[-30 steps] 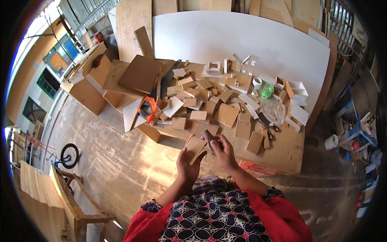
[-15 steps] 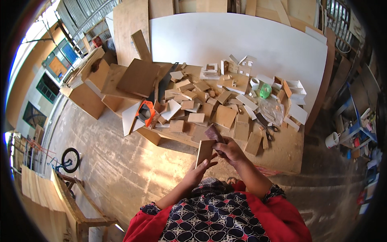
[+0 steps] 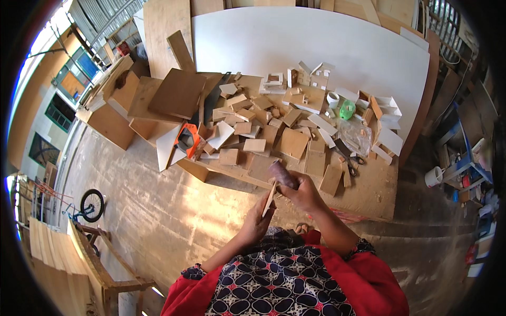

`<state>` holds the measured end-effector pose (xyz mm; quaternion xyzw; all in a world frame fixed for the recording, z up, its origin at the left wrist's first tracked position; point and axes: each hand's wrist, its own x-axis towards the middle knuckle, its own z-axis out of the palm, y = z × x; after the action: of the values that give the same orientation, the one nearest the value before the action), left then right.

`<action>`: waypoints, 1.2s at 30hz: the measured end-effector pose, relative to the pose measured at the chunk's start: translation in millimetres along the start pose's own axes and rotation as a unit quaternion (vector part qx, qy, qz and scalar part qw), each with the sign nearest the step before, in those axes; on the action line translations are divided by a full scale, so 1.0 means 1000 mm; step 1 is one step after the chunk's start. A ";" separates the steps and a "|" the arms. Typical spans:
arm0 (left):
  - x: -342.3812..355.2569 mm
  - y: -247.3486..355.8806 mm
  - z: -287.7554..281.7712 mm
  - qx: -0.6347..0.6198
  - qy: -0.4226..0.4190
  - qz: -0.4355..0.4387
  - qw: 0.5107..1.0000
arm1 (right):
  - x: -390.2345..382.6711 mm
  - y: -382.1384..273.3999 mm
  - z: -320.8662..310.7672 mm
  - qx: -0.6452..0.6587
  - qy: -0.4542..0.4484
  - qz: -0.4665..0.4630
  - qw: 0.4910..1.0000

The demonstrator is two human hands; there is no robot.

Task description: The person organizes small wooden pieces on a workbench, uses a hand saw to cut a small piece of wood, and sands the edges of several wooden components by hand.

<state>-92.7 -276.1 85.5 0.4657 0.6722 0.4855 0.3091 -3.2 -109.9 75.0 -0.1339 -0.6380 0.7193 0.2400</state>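
My left hand [image 3: 255, 221] grips a small thin plywood board [image 3: 270, 197], turned nearly edge-on. My right hand [image 3: 303, 195] is closed on a purplish-brown rounded block [image 3: 282, 173], which looks wrapped in abrasive sheet and sits just beside the board's upper end. Behind both hands, the wooden workbench [image 3: 377, 200] carries many loose wood offcuts [image 3: 291, 145]. An orange-handled saw [image 3: 198, 138] lies at the left part of the heap, and dark scissors [image 3: 352, 163] lie at the right.
White miniature wooden pieces [image 3: 273, 79], a green plastic bottle [image 3: 347, 109] and a white cup [image 3: 332, 98] sit toward the bench's back. A large white panel [image 3: 316, 37] leans behind. A bicycle wheel [image 3: 94, 204], timber frame [image 3: 108, 284] and bucket [image 3: 434, 176] stand around the bench.
The board has turned from face-on to nearly edge-on in my left hand. My right hand has shifted slightly right with the block, and the whole view has moved a little.
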 end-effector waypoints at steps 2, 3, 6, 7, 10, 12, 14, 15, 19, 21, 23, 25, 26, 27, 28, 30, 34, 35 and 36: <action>0.000 -0.004 0.001 -0.004 0.027 -0.003 1.000 | -0.002 -0.023 0.005 0.040 0.024 -0.004 0.999; 0.000 -0.007 0.002 -0.007 0.041 -0.004 0.999 | -0.003 -0.026 0.004 0.039 0.002 -0.005 0.999; -0.002 -0.013 0.004 0.075 0.035 0.019 0.996 | -0.005 -0.009 0.007 -0.009 -0.052 -0.029 0.998; -0.003 -0.014 0.004 0.039 -0.006 -0.001 0.999 | -0.009 -0.014 0.007 -0.062 -0.046 -0.012 0.997; -0.007 -0.019 -0.003 -0.088 -0.100 -0.127 0.983 | -0.014 -0.009 0.015 -0.209 -0.062 -0.027 0.976; -0.009 -0.022 -0.005 -0.188 -0.117 -0.296 0.929 | -0.026 -0.016 0.029 -0.273 -0.086 -0.077 0.955; -0.016 -0.017 0.007 -0.213 -0.025 -0.222 0.951 | -0.031 -0.009 0.038 -0.305 -0.054 -0.155 0.938; -0.019 -0.021 0.011 -0.188 -0.011 -0.170 0.967 | -0.033 -0.007 0.035 -0.303 -0.070 -0.134 0.941; -0.013 -0.011 0.005 -0.086 -0.034 -0.123 0.988 | -0.030 -0.005 0.026 -0.338 -0.031 -0.100 0.935; -0.022 -0.031 0.005 -0.103 -0.016 -0.098 0.990 | -0.041 -0.014 0.034 -0.313 -0.059 -0.125 0.940; -0.027 -0.030 0.015 -0.145 0.038 -0.060 0.987 | -0.051 -0.023 0.039 -0.295 -0.083 -0.151 0.940; -0.026 -0.022 0.013 -0.152 -0.010 -0.088 0.984 | -0.049 -0.020 0.032 -0.300 -0.073 -0.144 0.940; -0.025 -0.019 0.010 -0.155 -0.033 -0.102 0.982 | -0.047 -0.016 0.028 -0.301 -0.069 -0.141 0.941; -0.020 -0.016 0.002 -0.095 -0.084 -0.100 0.987 | -0.042 -0.008 0.027 -0.285 -0.032 -0.128 0.949; -0.020 -0.022 0.003 -0.116 -0.078 -0.102 0.985 | -0.042 -0.010 0.028 -0.282 -0.035 -0.140 0.948; -0.028 -0.039 0.005 -0.156 -0.061 -0.102 0.980 | -0.047 -0.015 0.036 -0.276 -0.044 -0.168 0.945; -0.036 -0.032 0.017 -0.240 0.022 -0.124 0.963 | -0.051 -0.014 0.034 -0.254 -0.099 -0.161 0.949; -0.032 -0.027 0.012 -0.185 -0.017 -0.111 0.976 | -0.045 -0.004 0.030 -0.290 -0.077 -0.147 0.942; -0.024 -0.021 0.004 -0.128 -0.056 -0.099 0.985 | -0.042 0.000 0.029 -0.304 -0.054 -0.152 0.939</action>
<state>-86.7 -299.2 63.7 0.3798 0.6289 0.5082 0.4495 18.1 -157.1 74.2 -0.0628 -0.8509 0.4522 0.2597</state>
